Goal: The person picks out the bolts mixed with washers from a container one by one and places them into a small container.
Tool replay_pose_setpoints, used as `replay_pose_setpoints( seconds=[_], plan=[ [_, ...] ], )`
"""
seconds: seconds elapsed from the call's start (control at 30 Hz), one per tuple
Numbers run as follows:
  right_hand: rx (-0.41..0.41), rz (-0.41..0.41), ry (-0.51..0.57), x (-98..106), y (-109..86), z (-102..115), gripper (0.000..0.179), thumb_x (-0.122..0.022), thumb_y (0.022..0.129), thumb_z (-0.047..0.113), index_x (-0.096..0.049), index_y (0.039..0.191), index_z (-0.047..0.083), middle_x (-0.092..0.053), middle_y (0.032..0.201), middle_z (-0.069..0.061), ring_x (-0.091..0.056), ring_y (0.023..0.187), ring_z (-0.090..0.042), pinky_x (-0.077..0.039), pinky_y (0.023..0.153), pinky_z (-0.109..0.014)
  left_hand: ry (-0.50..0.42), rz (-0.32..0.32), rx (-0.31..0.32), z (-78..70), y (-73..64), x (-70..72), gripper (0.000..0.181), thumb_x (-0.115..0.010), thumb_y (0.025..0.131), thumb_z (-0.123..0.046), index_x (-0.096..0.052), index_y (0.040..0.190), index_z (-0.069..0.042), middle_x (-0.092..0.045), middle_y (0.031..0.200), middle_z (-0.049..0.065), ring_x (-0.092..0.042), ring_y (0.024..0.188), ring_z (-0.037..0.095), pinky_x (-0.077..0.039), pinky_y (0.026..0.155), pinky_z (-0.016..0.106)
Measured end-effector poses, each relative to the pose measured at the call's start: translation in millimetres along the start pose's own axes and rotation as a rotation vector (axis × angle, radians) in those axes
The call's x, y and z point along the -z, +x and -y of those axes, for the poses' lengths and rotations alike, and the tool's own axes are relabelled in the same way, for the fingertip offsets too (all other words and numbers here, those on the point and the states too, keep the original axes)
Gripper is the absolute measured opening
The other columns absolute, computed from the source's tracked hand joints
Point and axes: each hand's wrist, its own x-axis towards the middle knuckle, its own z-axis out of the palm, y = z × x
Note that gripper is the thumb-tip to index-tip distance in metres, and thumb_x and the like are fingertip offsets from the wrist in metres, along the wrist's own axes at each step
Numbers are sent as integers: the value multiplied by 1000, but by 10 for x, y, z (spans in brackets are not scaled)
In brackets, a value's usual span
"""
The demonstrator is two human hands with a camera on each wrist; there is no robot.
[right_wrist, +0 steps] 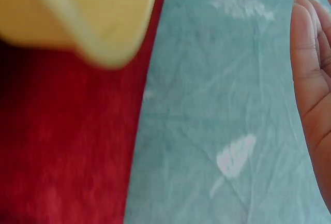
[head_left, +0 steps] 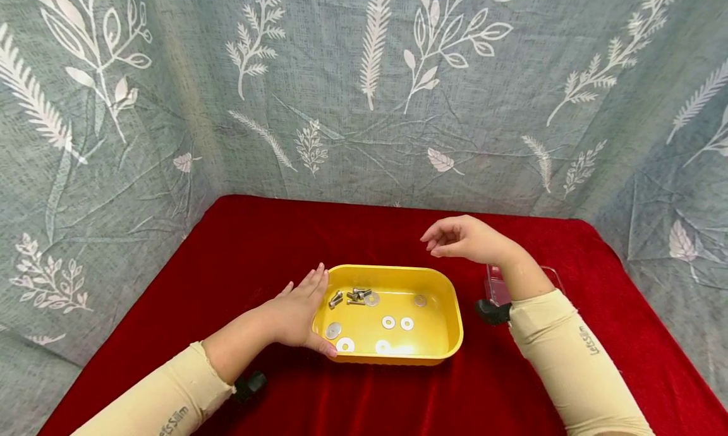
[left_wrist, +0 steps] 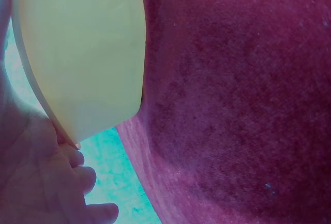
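Note:
A yellow tray (head_left: 364,361) lies on the red cloth in the head view. Inside it several short metal screws (head_left: 359,294) cluster in the far left part. Several flat washers (head_left: 388,322) lie spread over its floor, both silvery and white-looking ones. My left hand (head_left: 298,313) rests along the tray's left end, fingers spread straight and the thumb at the near rim. In the left wrist view its fingers lie beside the tray's wall (left_wrist: 83,58). My right hand (head_left: 469,239) hovers beyond the tray's far right corner, fingers loosely bent with nothing in them.
A clear plastic box (head_left: 496,287) sits right of the tray, partly hidden under my right forearm. Red cloth (head_left: 273,234) covers the table. Behind it hangs a grey-green curtain (head_left: 341,139) with white leaf patterns, also along both sides.

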Motion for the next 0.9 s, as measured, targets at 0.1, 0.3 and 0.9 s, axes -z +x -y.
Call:
replay_pose_setpoints(
  seconds=[0.1, 0.3, 0.9],
  plan=[
    [19, 31, -1, -126, 124, 29, 22, -66, 84, 8, -65, 106, 5, -65, 94, -7, -62, 86, -20, -51, 76, -29, -7, 0, 2, -7, -6, 12, 134, -64, 54, -76, -4, 145, 2, 6, 152, 16, -2, 139, 29, -14, 106, 55],
    [69, 110, 10, -363, 336, 74, 21, -65, 85, 8, -65, 106, 5, -65, 94, -12, -61, 86, -19, -51, 77, -30, -13, 0, 4, -9, -10, 23, 134, -64, 54, -76, -3, 145, 2, 7, 151, 16, 0, 140, 29, -13, 106, 56],
    [29, 265, -146, -934, 614, -95, 20, -64, 85, 8, -65, 105, 4, -65, 90, 2, -59, 84, -8, -48, 77, -23, -10, 11, 5, -14, 13, 18, 135, -63, 54, -78, -3, 145, 2, 8, 151, 16, -1, 139, 29, -14, 106, 56]
  ],
)
